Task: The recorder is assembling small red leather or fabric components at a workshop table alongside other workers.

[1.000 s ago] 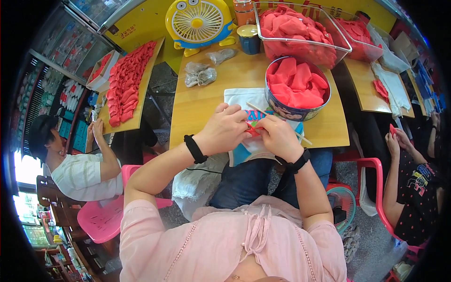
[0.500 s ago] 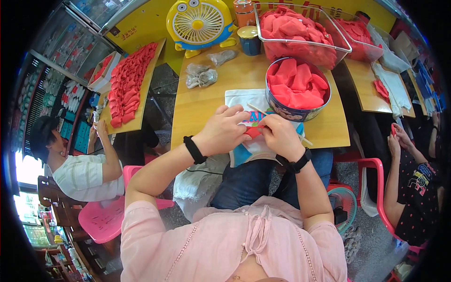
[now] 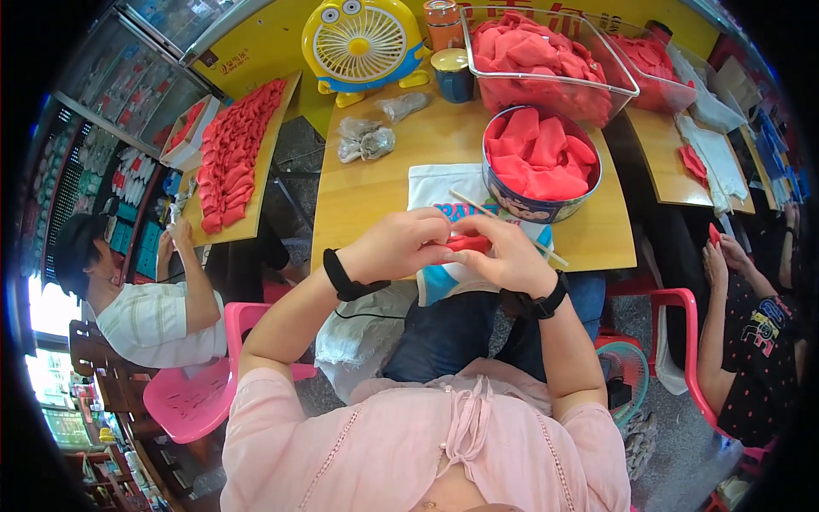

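Between my two hands is a small red fabric piece (image 3: 469,244), pinched by the fingers on both sides. My left hand (image 3: 401,246) grips its left end, and my right hand (image 3: 503,253) holds the right end with thumb and bent fingers. Under them lies a white printed cloth (image 3: 431,181) at the table's near edge. A thin wooden stick (image 3: 471,201) rests slantwise across that cloth, passing partly behind my right hand. Just beyond stands a round dark-blue tin (image 3: 546,210) heaped with red fabric pieces (image 3: 539,154).
A yellow-and-blue fan (image 3: 358,44), a lidded blue mug (image 3: 452,75) and an orange-lidded jar (image 3: 443,24) stand at the back of the table (image 3: 358,192). Crumpled plastic bags (image 3: 365,138) lie left. A clear bin (image 3: 550,64) holds more red pieces. Co-workers sit on both sides.
Both hands have drawn closer together around the red fabric piece and turned, with the fingers now more curled. The tin, stick and cloth stay in place.
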{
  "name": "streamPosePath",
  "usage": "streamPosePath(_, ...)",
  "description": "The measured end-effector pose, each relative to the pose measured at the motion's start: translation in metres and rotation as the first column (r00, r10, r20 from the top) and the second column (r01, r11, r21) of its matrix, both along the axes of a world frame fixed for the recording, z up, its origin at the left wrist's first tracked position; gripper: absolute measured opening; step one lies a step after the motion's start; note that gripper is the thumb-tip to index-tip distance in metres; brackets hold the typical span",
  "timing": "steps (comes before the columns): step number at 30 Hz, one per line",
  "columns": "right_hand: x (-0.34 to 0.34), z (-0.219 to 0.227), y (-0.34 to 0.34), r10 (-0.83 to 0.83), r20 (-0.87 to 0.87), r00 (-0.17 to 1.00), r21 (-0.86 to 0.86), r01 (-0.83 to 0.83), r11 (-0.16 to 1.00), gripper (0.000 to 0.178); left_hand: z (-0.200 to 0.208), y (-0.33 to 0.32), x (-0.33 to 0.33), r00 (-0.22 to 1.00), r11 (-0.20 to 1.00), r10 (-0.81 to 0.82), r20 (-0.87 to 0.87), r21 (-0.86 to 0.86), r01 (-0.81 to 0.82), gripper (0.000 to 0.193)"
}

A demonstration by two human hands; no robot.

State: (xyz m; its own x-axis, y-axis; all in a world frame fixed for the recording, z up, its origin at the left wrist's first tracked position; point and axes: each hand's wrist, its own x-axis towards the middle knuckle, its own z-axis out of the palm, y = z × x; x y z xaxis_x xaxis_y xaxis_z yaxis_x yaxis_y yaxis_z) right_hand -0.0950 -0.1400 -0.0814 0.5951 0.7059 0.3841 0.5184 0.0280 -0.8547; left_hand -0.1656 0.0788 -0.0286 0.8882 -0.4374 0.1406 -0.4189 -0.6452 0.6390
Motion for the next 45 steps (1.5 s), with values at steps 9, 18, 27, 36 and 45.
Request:
streamPosePath(9, 0.005, -0.011, 0.001, 0.081, -0.689, 0.72, 0.177, 0.058, 0.983, 0.015, -0.007, -0.008, -0.003, 0.8, 0.662, 0.144, -0.583, -0.543, -0.516, 0.033)
streamPosePath(18, -0.004, -0.006, 0.007, 0.206, -0.631, 0.748, 0.267, -0.041, 0.963, 0.022, -0.009, -0.017, 0.0, 0.847, 0.585, 0.234, -0.478, -0.627, -0.515, 0.032)
streamPosePath(27, -0.007, -0.004, 0.009, 0.324, -0.691, 0.646, 0.398, -0.034, 0.917, 0.026, -0.011, -0.03, -0.005, 0.882, 0.589, 0.338, -0.328, -0.657, -0.47, 0.025)
streamPosePath(36, -0.007, -0.001, 0.005, 0.373, -0.63, 0.681, 0.372, -0.156, 0.915, 0.034, -0.003, -0.04, -0.005, 0.856, 0.547, 0.413, -0.312, -0.666, -0.507, 0.02)
streamPosePath(45, -0.003, -0.004, 0.004, 0.34, -0.645, 0.685, 0.392, -0.085, 0.916, 0.03, -0.016, -0.04, 0.0, 0.882, 0.662, 0.351, -0.315, -0.583, -0.472, 0.022)
